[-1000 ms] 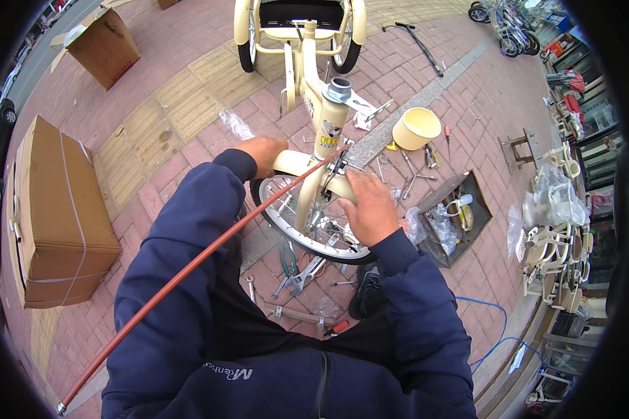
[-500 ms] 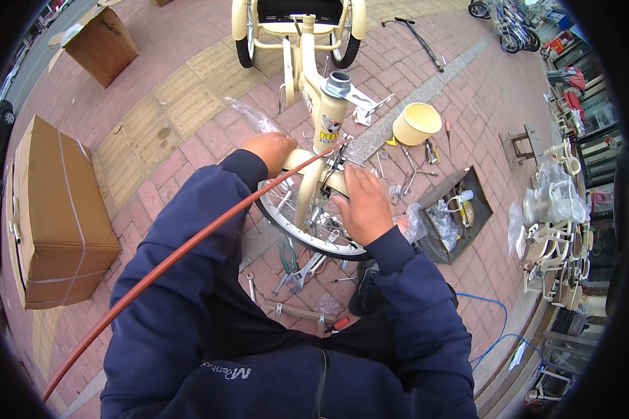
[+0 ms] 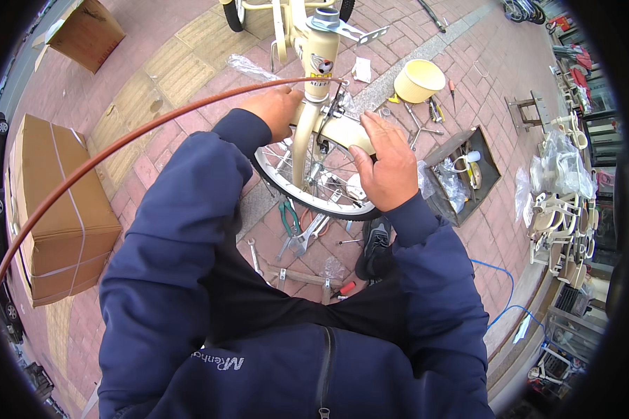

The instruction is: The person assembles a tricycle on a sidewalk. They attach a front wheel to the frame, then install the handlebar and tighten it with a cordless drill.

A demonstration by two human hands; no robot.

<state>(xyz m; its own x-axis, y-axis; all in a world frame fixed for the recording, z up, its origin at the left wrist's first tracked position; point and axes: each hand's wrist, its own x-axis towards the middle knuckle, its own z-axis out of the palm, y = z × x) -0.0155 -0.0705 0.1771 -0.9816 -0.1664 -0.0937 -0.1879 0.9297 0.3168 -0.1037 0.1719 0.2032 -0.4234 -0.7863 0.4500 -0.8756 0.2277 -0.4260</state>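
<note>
A cream tricycle's front end stands before me, its fork (image 3: 302, 150) straddling the spoked front wheel (image 3: 279, 180). Across the top of the wheel lies a cream mudguard (image 3: 344, 131). My left hand (image 3: 275, 112) is closed round its left end, the fingertips partly hidden. At its right end rests my right hand (image 3: 390, 164), fingers stretched and thumb apart, against the mudguard. Between the hands sits a dark brake caliper (image 3: 326, 126) at the fork crown. From there a reddish-brown cable (image 3: 154, 120) arcs out to the left, over my left forearm.
A cream bucket (image 3: 419, 81) and an open metal toolbox (image 3: 476, 178) stand to the right. Pliers (image 3: 288, 218), a spanner (image 3: 254, 255) and other tools lie on the paving. Cardboard boxes (image 3: 70, 223) stand at left; cream parts (image 3: 559, 230) are piled at far right.
The tricycle and its surroundings sit higher in the picture. The cable's free length has swung upward and bows more. My right hand has turned more upright, still at the mudguard.
</note>
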